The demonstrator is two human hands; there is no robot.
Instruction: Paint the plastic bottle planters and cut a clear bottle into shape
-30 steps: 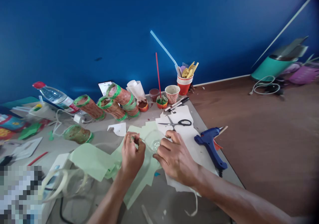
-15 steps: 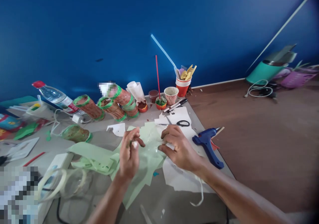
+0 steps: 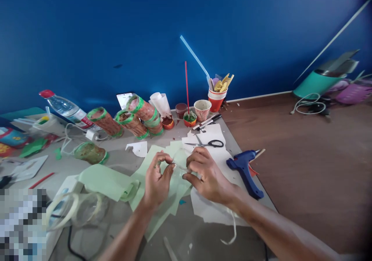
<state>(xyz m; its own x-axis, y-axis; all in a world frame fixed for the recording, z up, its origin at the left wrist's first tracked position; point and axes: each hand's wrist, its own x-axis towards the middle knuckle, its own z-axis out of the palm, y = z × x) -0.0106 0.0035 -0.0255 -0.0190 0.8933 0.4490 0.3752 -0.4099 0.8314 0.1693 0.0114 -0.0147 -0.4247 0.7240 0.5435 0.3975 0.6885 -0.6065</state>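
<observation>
My left hand (image 3: 158, 179) has its thumb and fingers pinched at the near-left edge of a thin clear plastic piece (image 3: 180, 158). On the other side, my right hand (image 3: 206, 172) is closed with its fingers curled round the same piece. The piece is see-through, so its outline is hard to make out. Beneath both hands lie pale green paper sheets (image 3: 157, 222). Black-handled scissors (image 3: 215, 143) rest open on white paper (image 3: 216, 131) just beyond my right hand. A blue glue gun (image 3: 247, 172) lies to the right of that hand.
Brown-and-green painted cylinders (image 3: 132, 124) stand and lean at the back left, near a water bottle (image 3: 68, 110). Small paint cups (image 3: 190, 118) and a cup of plastic cutlery (image 3: 217, 98) stand at the back. Tape rolls (image 3: 65, 210) lie front left. The table's right edge runs beside the glue gun.
My left hand has moved slightly right and closed its thumb and fingers on the clear plastic, nearer to my right hand. The view has shifted a little.
</observation>
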